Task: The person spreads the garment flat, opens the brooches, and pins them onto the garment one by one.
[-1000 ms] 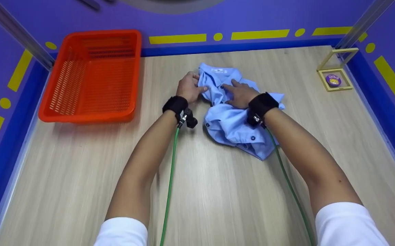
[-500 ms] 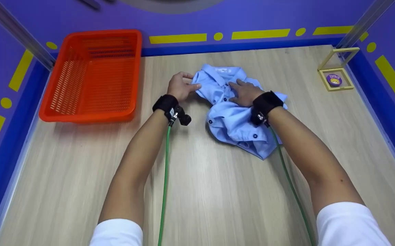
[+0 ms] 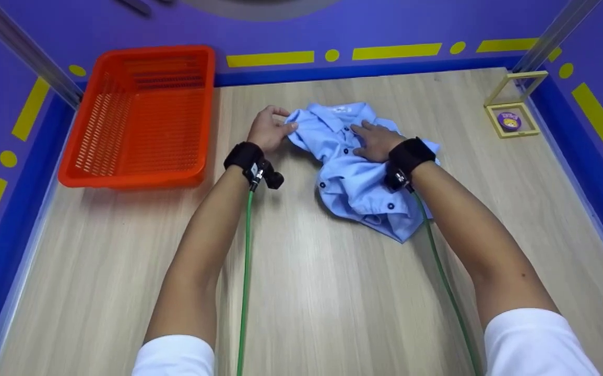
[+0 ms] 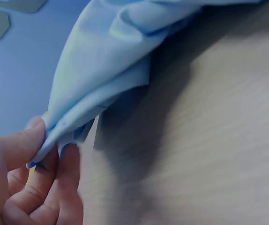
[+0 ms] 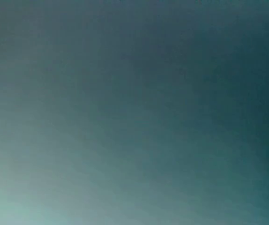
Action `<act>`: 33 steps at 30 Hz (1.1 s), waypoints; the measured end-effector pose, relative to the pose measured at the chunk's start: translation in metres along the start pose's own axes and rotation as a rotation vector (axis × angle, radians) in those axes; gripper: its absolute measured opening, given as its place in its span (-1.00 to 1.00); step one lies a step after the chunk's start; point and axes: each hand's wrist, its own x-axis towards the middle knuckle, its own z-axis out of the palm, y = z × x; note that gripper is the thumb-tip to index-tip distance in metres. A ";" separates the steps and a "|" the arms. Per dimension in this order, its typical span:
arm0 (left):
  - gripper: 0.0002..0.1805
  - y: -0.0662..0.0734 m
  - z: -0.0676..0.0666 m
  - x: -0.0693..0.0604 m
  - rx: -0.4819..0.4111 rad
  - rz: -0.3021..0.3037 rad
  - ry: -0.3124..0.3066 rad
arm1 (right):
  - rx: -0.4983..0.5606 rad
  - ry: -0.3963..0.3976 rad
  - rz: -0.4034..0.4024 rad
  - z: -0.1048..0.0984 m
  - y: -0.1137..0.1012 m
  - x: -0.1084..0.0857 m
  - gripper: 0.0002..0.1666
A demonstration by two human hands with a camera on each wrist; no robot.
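A light blue shirt (image 3: 356,183) with dark buttons lies crumpled on the table, its collar toward the back wall. My left hand (image 3: 268,129) pinches the shirt's left edge between thumb and fingers, lifting it a little off the wood. In the left wrist view the thumb and fingers (image 4: 26,145) grip a folded hem of the shirt (image 4: 101,61). With fingers spread, my right hand (image 3: 378,142) rests flat on the shirt's front beside the button row. The right wrist view is only a dark blur, so nothing can be made out there.
An orange plastic basket (image 3: 134,180) stands at the back left, with nothing inside it. At the back right sits a small hinged frame (image 3: 520,133) holding a round purple badge (image 3: 509,121). Blue walls (image 3: 395,31) enclose the table (image 3: 301,292). Green cables (image 3: 246,261) trail from both wrists.
My left hand has moved left, drawing the shirt's upper left part outward so that it spreads wider. The right hand has stayed on the shirt, shifting only slightly right.
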 end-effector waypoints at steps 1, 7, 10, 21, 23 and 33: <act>-0.62 0.000 -0.001 0.000 0.005 0.011 -0.003 | -0.004 0.000 0.008 0.000 0.002 0.001 -0.15; -0.63 0.000 -0.004 0.002 0.015 0.033 -0.030 | -0.018 0.002 0.050 0.003 0.017 0.006 -0.13; -0.61 0.000 -0.007 0.003 -0.002 0.029 -0.042 | -0.012 0.003 0.045 0.004 0.020 0.008 -0.12; -0.52 0.004 -0.016 0.001 -0.011 -0.013 -0.066 | -0.010 0.009 0.073 0.001 0.020 0.000 -0.15; -0.53 0.006 -0.018 0.001 0.012 -0.022 -0.056 | -0.012 0.015 0.073 0.000 0.021 -0.001 -0.15; -0.63 0.011 -0.018 -0.001 0.300 0.071 0.215 | -0.014 0.033 0.069 0.005 0.027 0.005 -0.15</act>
